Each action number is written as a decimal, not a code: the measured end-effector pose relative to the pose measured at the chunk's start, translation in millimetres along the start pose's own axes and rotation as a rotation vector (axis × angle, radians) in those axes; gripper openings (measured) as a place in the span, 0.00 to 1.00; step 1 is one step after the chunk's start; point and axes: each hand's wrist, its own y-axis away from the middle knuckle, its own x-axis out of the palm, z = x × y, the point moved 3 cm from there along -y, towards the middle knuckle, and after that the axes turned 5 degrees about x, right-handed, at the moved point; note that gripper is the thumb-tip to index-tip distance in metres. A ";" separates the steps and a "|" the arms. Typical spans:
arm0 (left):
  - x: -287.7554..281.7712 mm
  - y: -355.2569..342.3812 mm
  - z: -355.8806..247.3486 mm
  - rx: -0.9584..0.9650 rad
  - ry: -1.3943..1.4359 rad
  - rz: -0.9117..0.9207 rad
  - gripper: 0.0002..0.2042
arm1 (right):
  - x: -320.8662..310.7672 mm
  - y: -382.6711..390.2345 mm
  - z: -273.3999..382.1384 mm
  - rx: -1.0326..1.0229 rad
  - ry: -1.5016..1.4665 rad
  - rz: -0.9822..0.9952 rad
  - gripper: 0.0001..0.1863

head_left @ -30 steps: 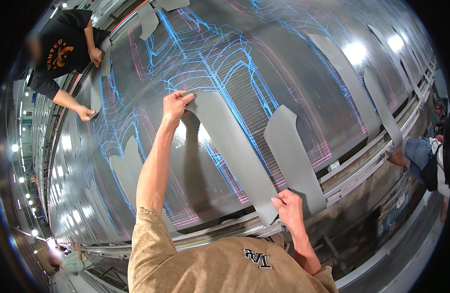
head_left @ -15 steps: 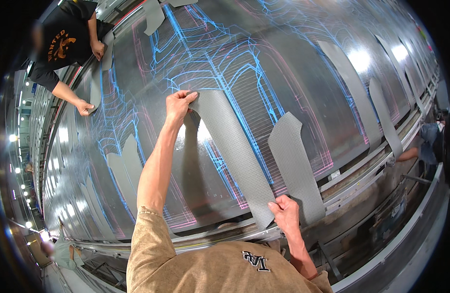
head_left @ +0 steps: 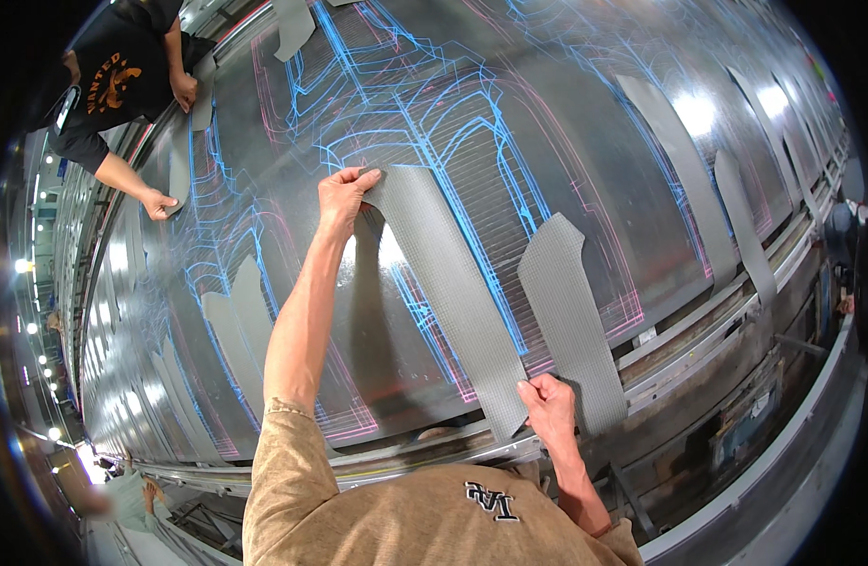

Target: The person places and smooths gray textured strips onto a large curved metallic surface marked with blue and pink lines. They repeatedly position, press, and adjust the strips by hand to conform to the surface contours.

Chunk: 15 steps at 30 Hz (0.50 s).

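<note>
A long strip of grey, grid-textured sheet material [head_left: 443, 274] runs slantwise over a dark table covered in blue and pink printed lines. My left hand [head_left: 344, 200] is closed, pinching the strip's far left corner between thumb and fingers. That corner is lifted, and a shadow falls on the table beside it. At the near end my right hand [head_left: 551, 411] pinches the right edge, where the strip reaches over the table's front rail. A second grey piece [head_left: 568, 307] with an angled top lies just right of the strip, partly behind my right hand.
The dark printed table [head_left: 537, 80] stretches far to both sides. More grey pieces [head_left: 674, 156] lie along it, some overhanging the front rail [head_left: 707, 327]. Across the table, a co-worker in a black shirt [head_left: 123, 75] holds another grey piece [head_left: 179, 172]. Another person [head_left: 130, 500] is at lower left.
Both my hands keep their grip, and the strip has barely shifted. At the right edge, another person's arm has drawn back from the grey piece near the rail.
</note>
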 end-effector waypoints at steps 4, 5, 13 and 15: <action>1.0 0.3 -0.1 -0.002 0.009 0.003 0.06 | 0.1 0.4 1.5 -0.034 0.020 -0.032 0.13; 1.4 0.7 0.6 -0.003 0.026 0.010 0.06 | 0.1 1.4 3.9 -0.024 0.017 -0.037 0.13; 0.0 1.3 -4.9 0.029 -0.160 0.039 0.06 | -0.7 3.1 10.9 -0.023 0.039 -0.047 0.14; 2.4 5.3 -9.3 0.027 -0.176 0.058 0.07 | -1.0 3.9 13.7 -0.029 0.045 -0.043 0.14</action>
